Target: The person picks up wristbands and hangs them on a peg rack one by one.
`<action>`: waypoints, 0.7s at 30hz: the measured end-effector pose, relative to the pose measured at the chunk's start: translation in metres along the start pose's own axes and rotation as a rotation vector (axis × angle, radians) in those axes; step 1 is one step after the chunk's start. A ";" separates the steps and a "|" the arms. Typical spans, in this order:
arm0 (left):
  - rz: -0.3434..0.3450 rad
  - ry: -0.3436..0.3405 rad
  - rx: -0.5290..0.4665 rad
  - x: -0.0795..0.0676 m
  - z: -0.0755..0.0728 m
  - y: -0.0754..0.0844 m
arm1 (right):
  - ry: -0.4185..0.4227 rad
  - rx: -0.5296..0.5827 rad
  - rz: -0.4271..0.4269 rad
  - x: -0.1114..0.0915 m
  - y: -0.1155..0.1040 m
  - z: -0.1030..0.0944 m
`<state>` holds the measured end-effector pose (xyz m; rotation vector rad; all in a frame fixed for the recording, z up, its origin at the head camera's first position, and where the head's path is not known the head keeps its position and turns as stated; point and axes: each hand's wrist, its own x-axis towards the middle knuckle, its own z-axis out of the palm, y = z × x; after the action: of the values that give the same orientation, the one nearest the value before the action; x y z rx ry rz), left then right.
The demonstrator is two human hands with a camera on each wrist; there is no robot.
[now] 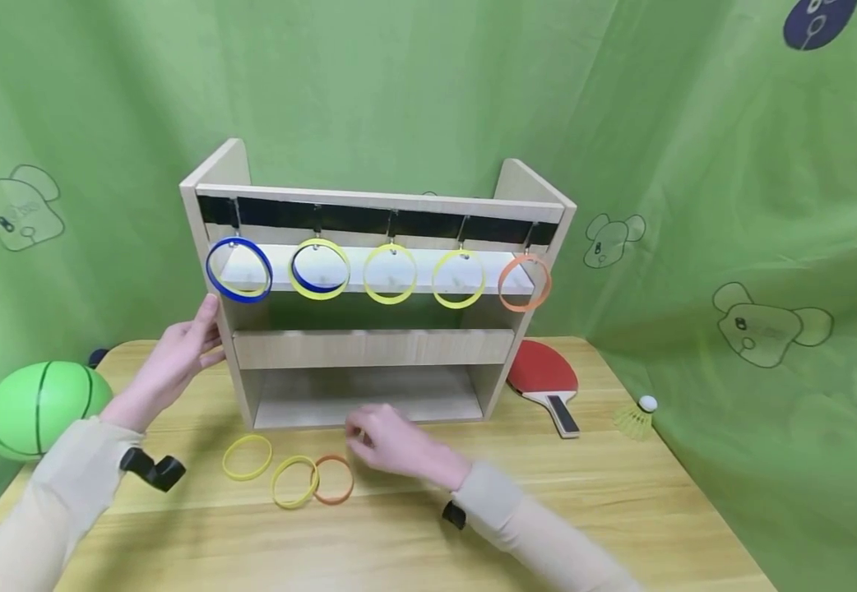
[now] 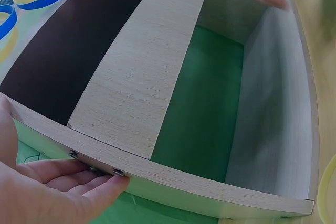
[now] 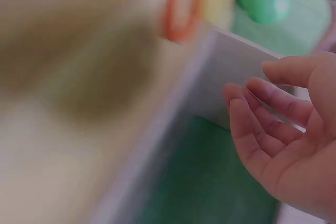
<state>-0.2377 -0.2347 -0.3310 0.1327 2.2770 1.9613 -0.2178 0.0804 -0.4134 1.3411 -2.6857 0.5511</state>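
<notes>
My left hand rests against the left side of a pale wooden shelf rack, its fingers on the outer panel in the left wrist view. In front of the rack's lower shelf, my right hand hovers with fingers loosely curled, holding nothing in the right wrist view. Thin bands hang from a row of hooks: a blue band with yellow behind it, a yellow band with blue inside, two more yellow ones, and an orange band at the right. On the table lie a yellow band, another yellow band and an orange band touching it.
A green ball sits left of my left forearm. Right of the rack lie a red table tennis paddle and a yellow shuttlecock. Green curtain surrounds the wooden table behind and at the sides.
</notes>
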 end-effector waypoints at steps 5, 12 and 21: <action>0.001 0.000 -0.002 0.000 0.000 0.000 | -0.067 -0.002 0.068 -0.002 0.011 0.032; 0.009 -0.001 0.012 -0.001 0.000 0.000 | -0.121 -0.005 0.131 0.002 0.013 0.045; 0.003 0.003 0.002 -0.001 0.001 0.000 | -0.162 -0.015 0.144 0.005 0.011 0.049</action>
<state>-0.2368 -0.2337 -0.3309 0.1332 2.2822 1.9622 -0.2255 0.0653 -0.4612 1.2462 -2.9274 0.4515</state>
